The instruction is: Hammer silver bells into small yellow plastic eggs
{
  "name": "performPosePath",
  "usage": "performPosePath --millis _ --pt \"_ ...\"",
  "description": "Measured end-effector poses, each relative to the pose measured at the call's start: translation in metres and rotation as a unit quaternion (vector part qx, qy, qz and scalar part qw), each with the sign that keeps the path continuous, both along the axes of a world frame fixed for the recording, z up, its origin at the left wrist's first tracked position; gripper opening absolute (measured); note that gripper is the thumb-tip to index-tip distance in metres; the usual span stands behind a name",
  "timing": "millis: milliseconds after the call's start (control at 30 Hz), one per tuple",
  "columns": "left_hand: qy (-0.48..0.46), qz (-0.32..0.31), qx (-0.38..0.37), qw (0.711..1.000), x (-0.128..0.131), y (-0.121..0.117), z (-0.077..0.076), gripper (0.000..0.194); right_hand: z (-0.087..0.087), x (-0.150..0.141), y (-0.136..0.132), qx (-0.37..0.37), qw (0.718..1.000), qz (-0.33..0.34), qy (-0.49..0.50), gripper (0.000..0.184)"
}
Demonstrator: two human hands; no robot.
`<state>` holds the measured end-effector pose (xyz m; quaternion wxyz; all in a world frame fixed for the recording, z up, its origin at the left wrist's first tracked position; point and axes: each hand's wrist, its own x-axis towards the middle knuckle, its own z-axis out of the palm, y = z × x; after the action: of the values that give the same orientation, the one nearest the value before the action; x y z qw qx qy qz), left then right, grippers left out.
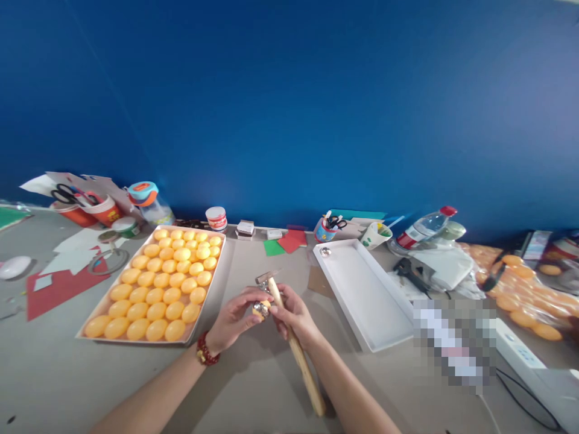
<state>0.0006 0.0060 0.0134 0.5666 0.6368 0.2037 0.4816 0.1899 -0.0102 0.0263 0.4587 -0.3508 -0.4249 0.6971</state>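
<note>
My left hand is closed around a small orange ball partly covered with shiny silver pieces. My right hand grips a hammer near its head, the pale wooden handle slanting down toward me. Fingers of both hands meet close to the ball, and the hammer head lies just above it. To the left, a shallow box holds rows of plain orange balls. A long white tray stands to the right, with a silver-covered ball in its far left corner.
Cups of pens and scissors, a blue-lidded bottle and a white-and-red jar line the back. Coloured paper lies near the wall. At right are a plastic bottle, a black glue gun, bagged orange balls and a power strip.
</note>
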Motion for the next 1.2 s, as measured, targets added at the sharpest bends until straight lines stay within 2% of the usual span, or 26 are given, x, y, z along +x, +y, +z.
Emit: performPosePath --millis 200,467,800,1200 --pt "-0.013 -0.010 -0.026 1.000 0.0008 0.0000 0.0006 0.032 0.0033 -0.0026 -0.0022 0.005 1.000 0.001 -0.013 0.048" --pt "0.038 0.020 0.081 0.996 -0.0010 0.0009 -0.0037 0.030 -0.0026 -0.0033 -0.0002 0.006 0.999 -0.008 -0.036 0.054" --pt "0.022 -0.001 0.022 1.000 0.0004 -0.0005 -0.0025 0.027 0.0029 -0.0031 -0.0007 -0.008 1.000 -0.003 -0.017 0.050" --pt "0.006 -0.018 -0.038 0.999 0.0031 -0.0031 0.0059 0.021 -0.0039 -0.0046 -0.0006 0.002 0.998 -0.032 -0.048 0.051"
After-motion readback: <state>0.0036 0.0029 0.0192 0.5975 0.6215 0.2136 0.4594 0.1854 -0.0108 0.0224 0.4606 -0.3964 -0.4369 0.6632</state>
